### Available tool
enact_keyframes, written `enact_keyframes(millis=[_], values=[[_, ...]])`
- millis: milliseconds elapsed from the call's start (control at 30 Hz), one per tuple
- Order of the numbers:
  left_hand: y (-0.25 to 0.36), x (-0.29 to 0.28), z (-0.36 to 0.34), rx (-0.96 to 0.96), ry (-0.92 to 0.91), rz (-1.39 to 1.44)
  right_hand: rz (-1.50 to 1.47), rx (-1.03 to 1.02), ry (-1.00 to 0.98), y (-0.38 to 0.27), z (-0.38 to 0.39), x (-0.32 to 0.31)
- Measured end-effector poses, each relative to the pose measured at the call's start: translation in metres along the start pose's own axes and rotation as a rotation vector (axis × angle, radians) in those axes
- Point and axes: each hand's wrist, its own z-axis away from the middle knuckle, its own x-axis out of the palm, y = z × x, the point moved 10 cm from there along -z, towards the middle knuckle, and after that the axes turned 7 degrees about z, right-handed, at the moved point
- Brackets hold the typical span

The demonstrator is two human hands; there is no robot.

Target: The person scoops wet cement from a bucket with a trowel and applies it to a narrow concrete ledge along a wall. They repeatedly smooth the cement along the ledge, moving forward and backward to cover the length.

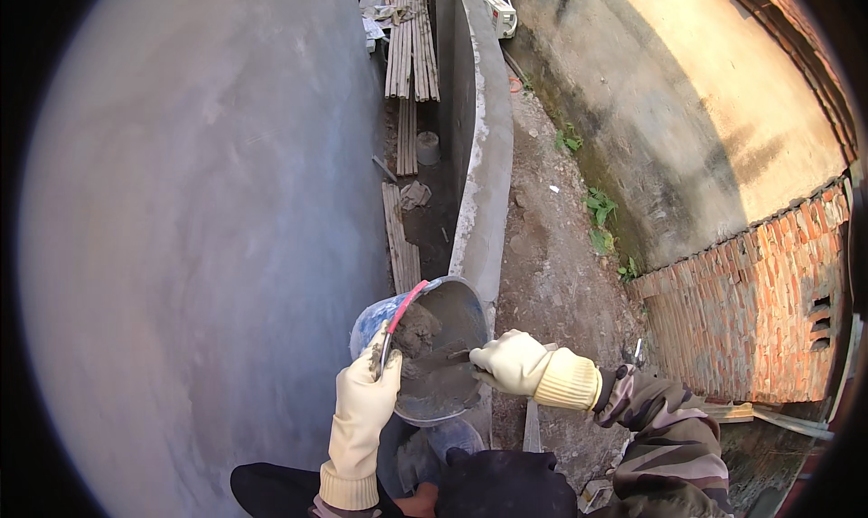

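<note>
A bucket (464,308) with a blue-white outside tilts toward me above the low wall's top. Grey wet mortar (416,330) is heaped inside it and smeared over its inner wall. My left hand (360,400), in a cream glove, is closed on the bucket's wire handle (409,305), which has a pink-red sleeve. My right hand (512,362), gloved alike, is closed at the bucket's right rim. From its fingers the thin shank of a trowel (458,353) reaches into the bucket; the blade is hard to tell from the mortar.
A smooth grey plastered wall (208,247) rises at left. The narrow concrete wall (488,174) curves away ahead. Between them lie wooden poles (411,48) and a small grey bucket (428,147). On the right are a dirt strip (542,247), plants (599,206) and a brick wall (741,301).
</note>
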Motion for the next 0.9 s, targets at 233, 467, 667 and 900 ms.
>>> enact_keyframes(millis=[233,467,667,900], values=[[0.002,0.003,0.004,-0.02,-0.011,-0.013,0.284,0.25,-0.303,0.022,-0.021,0.025],[0.009,0.0,0.003,0.036,0.024,-0.071,-0.165,0.059,-0.37,-0.006,-0.016,0.031],[0.012,-0.008,0.003,0.047,0.045,-0.156,-0.579,0.153,-0.476,0.009,-0.003,0.049],[-0.016,-0.033,-0.005,-0.044,0.036,0.082,-0.607,0.323,-0.312,0.024,0.03,0.028]])
